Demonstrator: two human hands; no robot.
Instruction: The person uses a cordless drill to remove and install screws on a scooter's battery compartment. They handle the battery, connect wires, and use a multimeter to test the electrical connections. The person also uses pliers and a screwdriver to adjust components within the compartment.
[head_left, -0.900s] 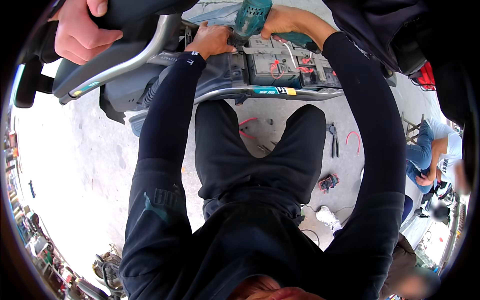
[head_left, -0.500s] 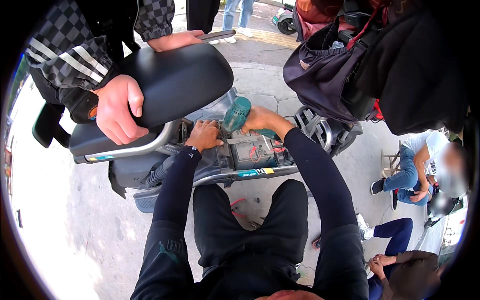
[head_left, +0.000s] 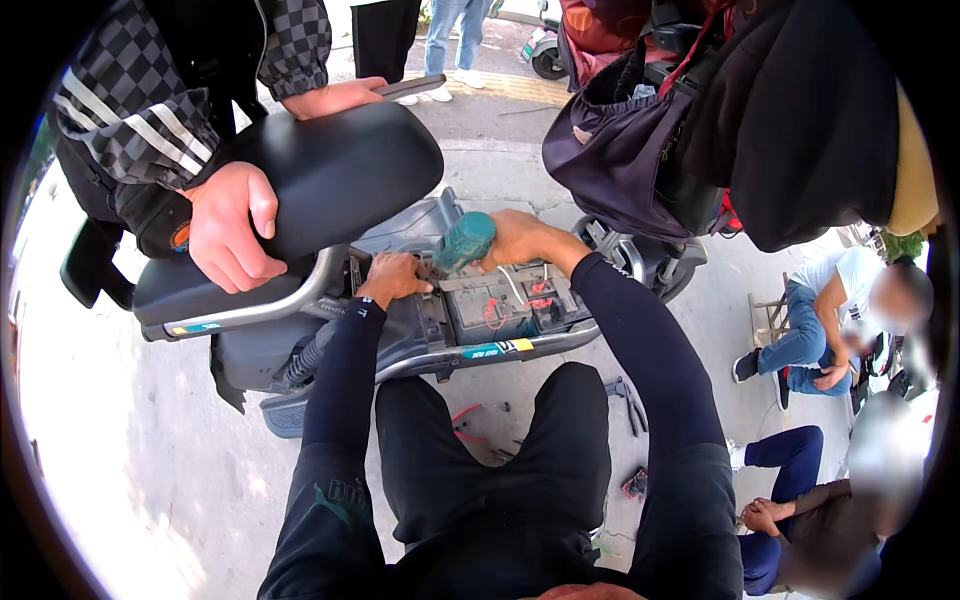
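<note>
My right hand [head_left: 520, 238] is wrapped round a green cordless drill [head_left: 467, 242], its nose angled down to the left into the scooter's open compartment. Beside that nose, my left hand [head_left: 393, 277] rests on the compartment's left part with its fingers bent and close together. Whatever the fingertips pinch, and the drill's tip, are hidden. Grey batteries [head_left: 488, 318] with red wires lie in the compartment, just right of my left hand. Above them the scooter's black seat [head_left: 335, 175] is tipped up.
Another person's hand [head_left: 235, 225] rests on the seat. A dark bag [head_left: 615, 150] hangs at the upper right. Between the scooter's silver rail [head_left: 560, 340] and my legs, red-handled pliers [head_left: 460, 425] lie on the ground; a dark tool [head_left: 630, 405] lies right of my knee. People sit at right.
The view has shifted slightly, so the scooter appears a little further left. The drill is tilted more nearly level, and more of the batteries shows below my right hand. My left hand stays at the compartment.
</note>
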